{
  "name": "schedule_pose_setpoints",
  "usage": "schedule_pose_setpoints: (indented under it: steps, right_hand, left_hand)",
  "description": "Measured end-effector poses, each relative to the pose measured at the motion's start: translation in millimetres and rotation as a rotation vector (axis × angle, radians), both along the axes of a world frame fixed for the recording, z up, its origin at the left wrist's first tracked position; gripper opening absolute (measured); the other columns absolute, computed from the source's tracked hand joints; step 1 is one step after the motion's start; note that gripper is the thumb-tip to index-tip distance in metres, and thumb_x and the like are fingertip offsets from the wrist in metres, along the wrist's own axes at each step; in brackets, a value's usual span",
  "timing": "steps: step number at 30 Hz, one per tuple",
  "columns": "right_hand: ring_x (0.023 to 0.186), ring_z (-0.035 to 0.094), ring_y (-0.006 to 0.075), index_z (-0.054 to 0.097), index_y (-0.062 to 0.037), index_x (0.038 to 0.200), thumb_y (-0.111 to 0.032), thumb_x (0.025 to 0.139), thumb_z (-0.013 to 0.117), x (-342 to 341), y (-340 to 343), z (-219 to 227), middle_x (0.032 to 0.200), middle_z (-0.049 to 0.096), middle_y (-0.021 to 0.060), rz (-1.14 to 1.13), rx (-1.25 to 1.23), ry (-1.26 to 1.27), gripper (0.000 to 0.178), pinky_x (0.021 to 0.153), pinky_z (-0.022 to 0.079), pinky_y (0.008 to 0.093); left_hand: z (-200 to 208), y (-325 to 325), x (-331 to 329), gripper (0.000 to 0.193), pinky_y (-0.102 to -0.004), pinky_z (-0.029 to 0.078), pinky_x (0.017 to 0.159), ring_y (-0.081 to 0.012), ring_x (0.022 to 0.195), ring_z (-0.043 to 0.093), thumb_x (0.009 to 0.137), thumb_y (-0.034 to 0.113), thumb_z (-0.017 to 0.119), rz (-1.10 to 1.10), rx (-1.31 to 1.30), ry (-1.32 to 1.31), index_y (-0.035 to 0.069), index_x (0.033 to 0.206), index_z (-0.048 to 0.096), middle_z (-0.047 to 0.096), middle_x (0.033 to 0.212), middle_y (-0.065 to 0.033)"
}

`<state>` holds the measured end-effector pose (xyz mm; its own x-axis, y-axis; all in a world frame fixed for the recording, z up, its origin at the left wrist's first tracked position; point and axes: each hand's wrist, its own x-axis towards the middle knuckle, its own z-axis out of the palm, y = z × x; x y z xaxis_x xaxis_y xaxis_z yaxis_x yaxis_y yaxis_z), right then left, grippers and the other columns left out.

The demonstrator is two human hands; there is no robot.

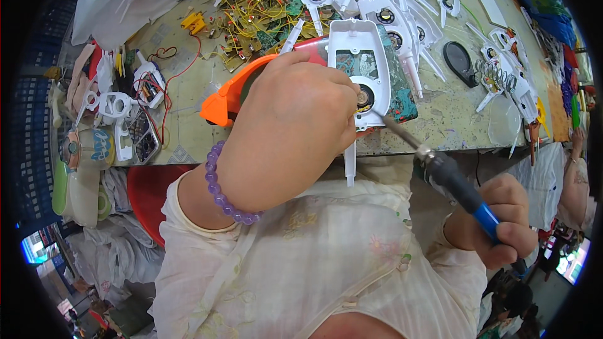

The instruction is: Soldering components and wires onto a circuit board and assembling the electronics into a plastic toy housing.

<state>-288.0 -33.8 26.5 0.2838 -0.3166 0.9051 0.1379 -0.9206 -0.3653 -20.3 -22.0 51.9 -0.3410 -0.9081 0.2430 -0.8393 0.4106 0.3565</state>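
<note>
"Where's the white case [372,80]?"
"On a green board [407,102] near the table's [436,133] front edge. Call the case the middle of the dial, twelve at the far side. Its narrow prong points to six, past the table edge."

"And the left hand [304,107]?"
"At eight o'clock, lying over the case's near left side. The fingers are curled in close to the round speaker [365,98], but the tips are mostly hidden. I can't tell whether they pinch anything. A purple bead bracelet [220,198] circles that wrist."

"The right one?"
"The right hand [504,226] is out between four and five, closed round the blue and black handle of a soldering iron [461,185]. The iron slants toward ten, its tip at the case's five o'clock edge. Whether it touches, I can't tell."

"What lies around?"
"A heap of boards with yellow wires [254,19] at ten, and a pile of more white cases [389,9] at one. At three there's a black oval ring [460,63], with a metal spring [496,73] just beyond it. An orange plastic piece [218,105] pokes out at nine, past the left hand."

"Below the table?"
"A red tub [143,198], out at eight."
</note>
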Motion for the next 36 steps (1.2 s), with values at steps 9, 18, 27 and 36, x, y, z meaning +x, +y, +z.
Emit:
schedule_pose_setpoints:
  steps: [9, 18, 27, 36]
  right_hand:
    - [0.041, 0.036, 0.0146, 0.041, -0.0079, 0.089, -0.048, 0.098, 0.036, -7.9, 6.4, -21.6, 0.051, 0.037, 0.0032, -0.351, 0.200, -0.341, 0.041, 0.039, 0.028, 0.0283]
    - [0.043, 0.035, 0.0127, 0.040, -0.0095, 0.088, -0.045, 0.099, 0.036, -15.3, 8.9, -35.5, 0.053, 0.037, 0.0015, -0.463, 0.293, -0.391, 0.037, 0.042, 0.030, 0.0259]
    - [0.043, 0.033, 0.0107, 0.041, -0.0109, 0.086, -0.046, 0.098, 0.038, -16.0, 9.3, -40.2, 0.053, 0.036, 0.0003, -0.520, 0.346, -0.432, 0.037, 0.043, 0.029, 0.0241]
    - [0.042, 0.033, 0.0110, 0.042, -0.0102, 0.088, -0.046, 0.098, 0.038, -13.2, 11.2, -41.5, 0.052, 0.037, 0.0008, -0.474, 0.310, -0.417, 0.038, 0.041, 0.029, 0.0246]
  left_hand:
    - [-5.4, -0.7, 2.5, 0.005, -0.0379, 0.046, 0.082, -0.0228, 0.079, 0.062, 0.068, 0.007, 0.068, -0.049, -0.067, 0.111, 0.003, 0.071, 0.065, 0.068, 0.085, -0.0050]
    - [-40.3, 32.9, 21.9, 0.083, -0.0383, 0.042, 0.088, -0.0273, 0.098, 0.057, 0.048, 0.035, 0.092, 0.181, -0.175, 0.579, 0.004, 0.115, 0.053, 0.058, 0.108, -0.0112]
    - [-73.1, 73.2, 33.0, 0.051, -0.0343, 0.037, 0.068, -0.0204, 0.079, 0.054, 0.049, 0.037, 0.089, 0.072, -0.444, 0.366, 0.014, 0.084, 0.059, 0.058, 0.084, 0.0031]
    - [-61.1, 69.0, 13.3, 0.027, -0.0357, 0.040, 0.074, -0.0198, 0.087, 0.061, 0.067, -0.002, 0.074, 0.001, -0.341, 0.363, 0.011, 0.089, 0.063, 0.067, 0.096, -0.0021]
